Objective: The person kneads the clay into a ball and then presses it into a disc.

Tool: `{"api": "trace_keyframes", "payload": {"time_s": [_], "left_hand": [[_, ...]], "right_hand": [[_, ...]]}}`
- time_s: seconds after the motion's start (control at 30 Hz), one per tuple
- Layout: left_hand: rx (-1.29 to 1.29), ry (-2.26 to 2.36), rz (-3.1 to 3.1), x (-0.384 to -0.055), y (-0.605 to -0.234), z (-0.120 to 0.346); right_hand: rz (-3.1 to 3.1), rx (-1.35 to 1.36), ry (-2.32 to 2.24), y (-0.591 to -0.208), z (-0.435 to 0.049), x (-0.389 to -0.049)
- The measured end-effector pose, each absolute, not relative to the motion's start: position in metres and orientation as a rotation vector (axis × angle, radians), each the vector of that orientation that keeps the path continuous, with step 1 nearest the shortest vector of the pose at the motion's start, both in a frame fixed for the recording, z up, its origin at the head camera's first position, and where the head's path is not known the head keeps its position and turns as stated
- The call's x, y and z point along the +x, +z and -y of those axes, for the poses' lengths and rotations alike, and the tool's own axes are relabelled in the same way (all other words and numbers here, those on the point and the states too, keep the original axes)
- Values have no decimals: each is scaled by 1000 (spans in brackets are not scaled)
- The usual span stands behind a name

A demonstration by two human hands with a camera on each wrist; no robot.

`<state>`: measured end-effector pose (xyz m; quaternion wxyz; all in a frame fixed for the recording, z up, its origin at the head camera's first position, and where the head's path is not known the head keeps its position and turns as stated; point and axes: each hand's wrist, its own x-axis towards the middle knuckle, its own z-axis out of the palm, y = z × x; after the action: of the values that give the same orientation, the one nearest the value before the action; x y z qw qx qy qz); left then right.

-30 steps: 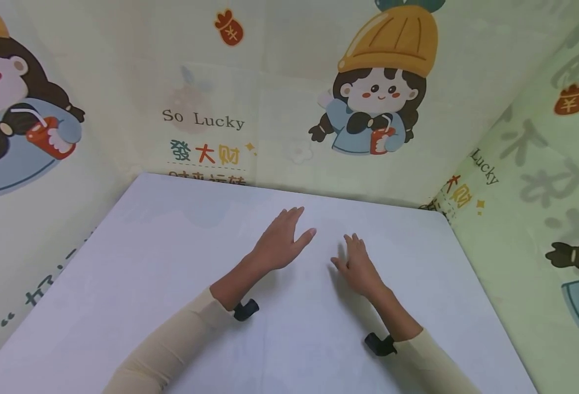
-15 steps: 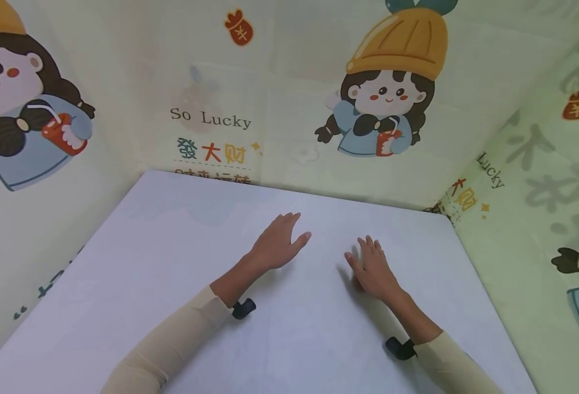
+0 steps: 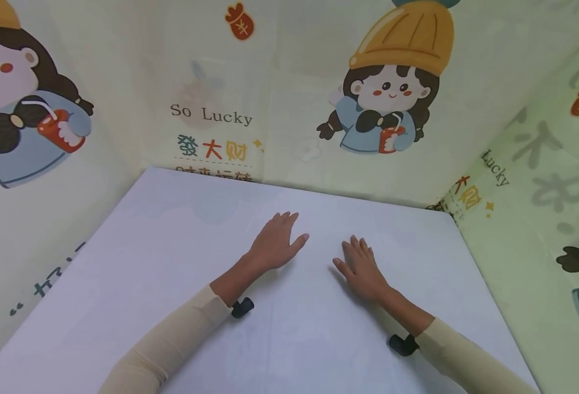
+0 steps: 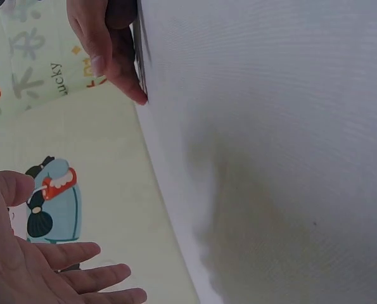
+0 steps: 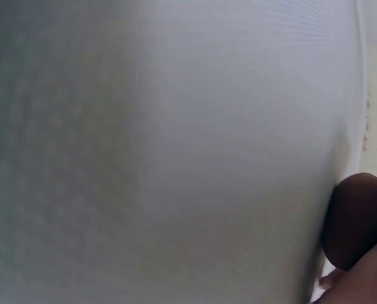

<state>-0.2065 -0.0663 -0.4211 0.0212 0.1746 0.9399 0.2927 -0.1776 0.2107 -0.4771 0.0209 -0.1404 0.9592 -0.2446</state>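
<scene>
My left hand (image 3: 272, 241) hovers over the white tabletop (image 3: 196, 230) with fingers extended and thumb spread, holding nothing. Its palm (image 4: 11, 266) faces inward in the left wrist view. To its right, my right hand (image 3: 363, 272) lies low over the table, palm down, fingers straight and pointing away. Under that palm is a smooth, dark brown, rounded thing (image 5: 351, 221), partly covered by the hand. The left wrist view also shows its rounded edge (image 4: 120, 14) beside the fingers. Its kind I cannot tell, and in the head view the right hand hides it.
A cream wall covering (image 3: 289, 109) with cartoon figures and lettering rises behind the table and on both sides. Black wrist cameras sit at the left cuff (image 3: 242, 307) and right cuff (image 3: 403, 345). The table's back edge runs just beyond the fingertips.
My right hand slides right, then back left, and lies flatter. The brown edge that showed under it half a second ago is now hidden. My left hand drifts slightly left.
</scene>
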Motion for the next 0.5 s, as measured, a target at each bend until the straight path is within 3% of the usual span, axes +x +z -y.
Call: {"api": "trace_keyframes", "payload": {"time_s": [0.5], "left_hand": [[546,860,-2952,-214,-426,76]], "right_hand": [[-3062,-533,-545,-489,-201,-186]]}}
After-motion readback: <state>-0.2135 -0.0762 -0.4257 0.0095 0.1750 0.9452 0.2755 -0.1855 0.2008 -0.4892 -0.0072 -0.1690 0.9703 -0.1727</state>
